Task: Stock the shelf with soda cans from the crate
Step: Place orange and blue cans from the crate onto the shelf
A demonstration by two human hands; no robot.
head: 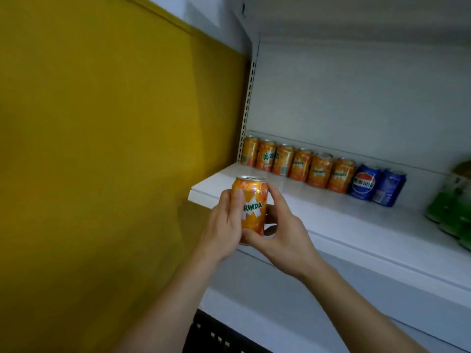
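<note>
An orange Mirinda can (252,202) stands upright in both my hands, just in front of the left end of the white shelf (331,225). My left hand (224,225) grips its left side, thumb on the front. My right hand (283,233) wraps its right side and bottom. Along the back of the shelf stands a row of several orange cans (300,164), followed on the right by two blue Pepsi cans (377,187).
Green bottles (453,210) stand at the shelf's right end. A yellow wall (102,149) lies to the left. A dark slotted crate edge (216,335) shows at the bottom. The shelf's front strip, between the can row and the edge, is bare.
</note>
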